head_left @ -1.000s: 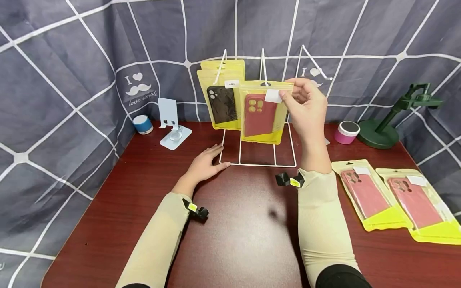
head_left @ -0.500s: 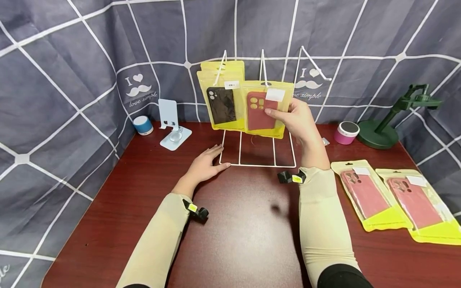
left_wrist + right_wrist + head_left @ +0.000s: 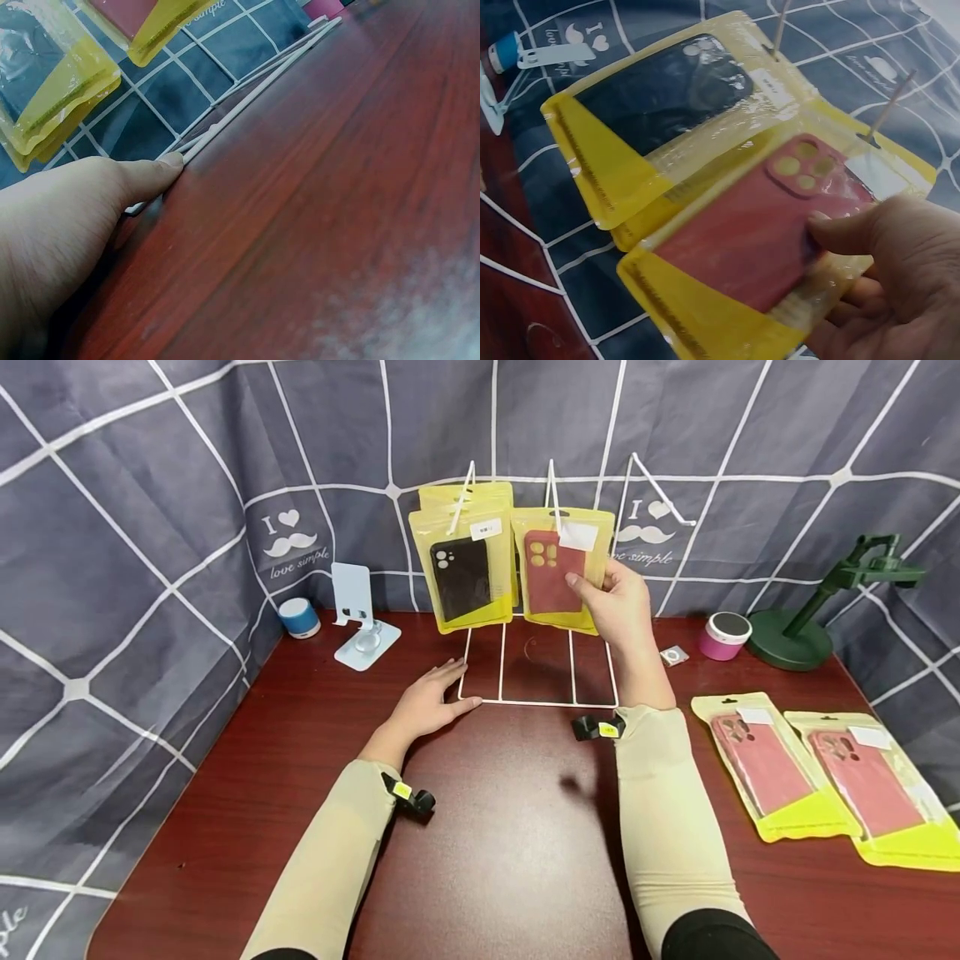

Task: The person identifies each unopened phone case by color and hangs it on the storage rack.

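Basically, right hand [image 3: 628,606] pinches the right edge of the red-case pouch [image 3: 551,589], thumb on the front film over the case, other fingers behind. Pouch hangs nearly upright; middle hook [image 3: 554,493] looks to be through its top slot. Left hand [image 3: 426,703] is at the front left corner of the wire rack [image 3: 543,702], thumb on the front bar and spread from the other fingers, which reach to the left side. Risks, my read: forward tug drags the slot off the hook tip; hard downward pull tears the thin film there; leftward push snags the black-case pouches [image 3: 465,577] just beside it on the left hook [image 3: 459,508]; left hand easing off lets a light rack skid or tip. Materials: glossy, wrinkly clear film, yellow bottoms, white label [image 3: 581,536]. Case is dull red, rounded corners, round camera holes. Rack is thin, straight white wire. Two spare pouches [image 3: 776,768] lie flat on the smooth wood-grained table [image 3: 495,843] at right. Creased gray cloth [image 3: 330,427], white grid, behind.
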`<move>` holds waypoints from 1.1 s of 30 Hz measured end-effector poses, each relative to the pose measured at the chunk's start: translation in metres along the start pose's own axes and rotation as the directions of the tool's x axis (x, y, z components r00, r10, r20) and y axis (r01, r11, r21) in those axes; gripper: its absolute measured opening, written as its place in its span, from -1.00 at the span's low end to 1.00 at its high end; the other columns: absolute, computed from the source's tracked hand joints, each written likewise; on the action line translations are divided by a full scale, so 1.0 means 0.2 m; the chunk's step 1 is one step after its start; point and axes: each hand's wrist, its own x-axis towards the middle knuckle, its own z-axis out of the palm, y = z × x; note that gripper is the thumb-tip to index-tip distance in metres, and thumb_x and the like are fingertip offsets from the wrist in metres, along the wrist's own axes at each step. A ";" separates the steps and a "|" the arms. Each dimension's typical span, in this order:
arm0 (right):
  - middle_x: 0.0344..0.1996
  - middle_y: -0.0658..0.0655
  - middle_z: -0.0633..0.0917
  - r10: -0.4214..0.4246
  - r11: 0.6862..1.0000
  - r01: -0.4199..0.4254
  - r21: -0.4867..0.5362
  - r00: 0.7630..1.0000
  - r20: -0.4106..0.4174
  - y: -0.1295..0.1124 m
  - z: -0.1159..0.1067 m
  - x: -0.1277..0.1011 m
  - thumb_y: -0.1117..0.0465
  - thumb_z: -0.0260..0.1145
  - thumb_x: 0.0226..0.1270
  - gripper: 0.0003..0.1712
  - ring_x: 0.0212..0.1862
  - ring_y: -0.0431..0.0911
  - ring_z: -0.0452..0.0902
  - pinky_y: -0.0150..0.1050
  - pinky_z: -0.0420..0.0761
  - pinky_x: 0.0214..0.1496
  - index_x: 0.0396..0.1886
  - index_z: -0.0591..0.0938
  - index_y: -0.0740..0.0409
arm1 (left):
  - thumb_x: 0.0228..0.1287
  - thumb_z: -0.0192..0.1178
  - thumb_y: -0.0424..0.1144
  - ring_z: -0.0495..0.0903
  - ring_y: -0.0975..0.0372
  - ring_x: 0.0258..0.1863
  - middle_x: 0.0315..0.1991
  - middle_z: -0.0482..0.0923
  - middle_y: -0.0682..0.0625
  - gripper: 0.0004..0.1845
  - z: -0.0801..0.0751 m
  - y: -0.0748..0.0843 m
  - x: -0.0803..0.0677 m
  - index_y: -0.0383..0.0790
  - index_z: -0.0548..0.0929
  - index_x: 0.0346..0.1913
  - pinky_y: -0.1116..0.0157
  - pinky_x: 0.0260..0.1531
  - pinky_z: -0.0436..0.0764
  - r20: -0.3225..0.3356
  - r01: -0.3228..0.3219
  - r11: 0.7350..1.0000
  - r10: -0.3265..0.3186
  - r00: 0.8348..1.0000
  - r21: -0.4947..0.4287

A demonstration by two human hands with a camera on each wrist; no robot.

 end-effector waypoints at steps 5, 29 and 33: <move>-0.19 0.24 0.79 -0.023 0.998 0.016 -0.058 0.991 -0.128 0.04 0.02 0.01 -0.03 0.52 0.22 -0.52 -0.32 -0.24 0.72 -0.44 0.62 -0.32 -0.05 0.75 0.25 | 0.30 0.13 0.39 0.10 0.17 0.55 0.53 0.21 0.01 -0.09 0.00 0.00 0.00 -0.14 0.33 0.52 0.18 0.52 0.06 0.001 -0.001 1.000 0.001 1.000 -0.007; -0.36 -0.01 0.78 -0.010 0.999 0.006 -0.036 0.994 -0.110 0.05 0.00 0.02 0.16 0.48 0.25 -0.69 -0.34 -0.34 0.66 -0.47 0.60 -0.31 -0.08 0.73 0.24 | 0.29 0.13 0.39 0.11 0.17 0.55 0.53 0.21 0.00 -0.08 0.00 0.00 0.00 -0.15 0.33 0.52 0.19 0.52 0.05 0.003 0.006 1.000 -0.006 1.000 -0.013; -0.33 0.00 0.78 -0.001 1.000 -0.002 -0.027 0.995 -0.102 0.04 0.00 0.02 0.16 0.49 0.26 -0.69 -0.31 -0.30 0.67 -0.46 0.60 -0.27 -0.08 0.73 0.23 | 0.29 0.13 0.40 0.11 0.17 0.54 0.53 0.21 0.00 -0.08 0.00 0.00 0.00 -0.14 0.33 0.52 0.19 0.52 0.06 -0.001 0.001 1.000 -0.001 1.000 -0.011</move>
